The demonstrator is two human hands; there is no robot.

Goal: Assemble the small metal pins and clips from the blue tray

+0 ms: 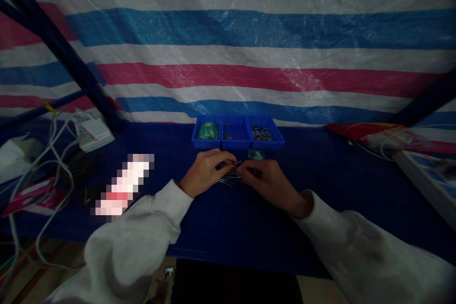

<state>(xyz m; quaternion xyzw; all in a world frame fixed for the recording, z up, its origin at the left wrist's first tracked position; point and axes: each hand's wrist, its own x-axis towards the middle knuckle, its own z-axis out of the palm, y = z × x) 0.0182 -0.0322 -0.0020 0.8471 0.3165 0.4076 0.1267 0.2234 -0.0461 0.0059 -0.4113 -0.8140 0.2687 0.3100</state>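
My left hand [207, 171] is closed in a pinch, thumb against fingertips. A thin metal piece [238, 162] sticks out from its fingertips toward my right hand [266, 179]. That hand is also pinched, its fingertips nearly meeting the left ones; what they hold is too small and dark to name. Beneath the fingers, several thin metal pins [227, 180] lie in a loose pile on the dark blue table [228, 223]. Just behind my right hand lies a small greenish plastic packet [256, 154].
A blue three-section bin [235, 144] stands at the back, containing a green bag [208, 130] and small metal parts [261, 134]. White cables [73, 171] and a white power strip [94, 134] sit at left, near a pixelated object [123, 185]. A white-edged box [423, 183] is at right.
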